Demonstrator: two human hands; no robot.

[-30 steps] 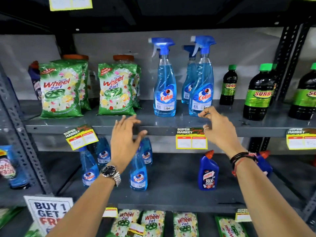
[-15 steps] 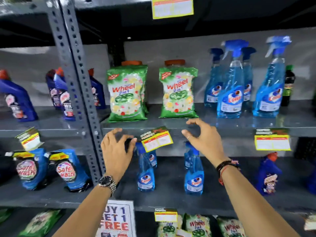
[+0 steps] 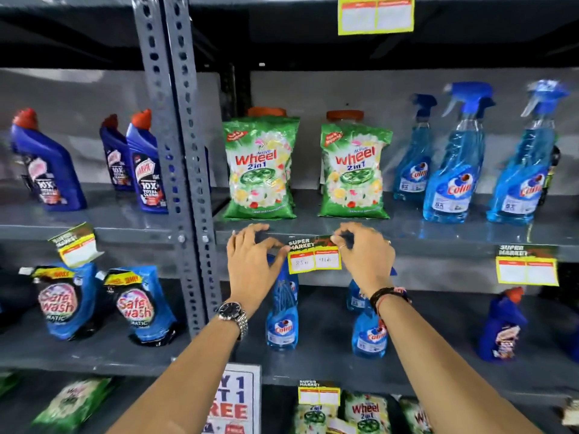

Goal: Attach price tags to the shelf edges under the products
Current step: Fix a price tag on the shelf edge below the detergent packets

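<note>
- The price tag (image 3: 314, 257), yellow-bordered with "SUPER MARKET" printed on top, hangs at the front edge of the grey shelf (image 3: 438, 236), below the gap between two green Wheel detergent packs (image 3: 261, 167).
- The left hand (image 3: 252, 261) pinches the tag's left edge, with its other fingers resting on the shelf edge.
- The right hand (image 3: 366, 255) grips the tag's top right corner against the shelf edge.
- Blue Colin spray bottles (image 3: 454, 170) stand further right on the same shelf.
- Another price tag (image 3: 527, 266) hangs from the edge below them.
</note>
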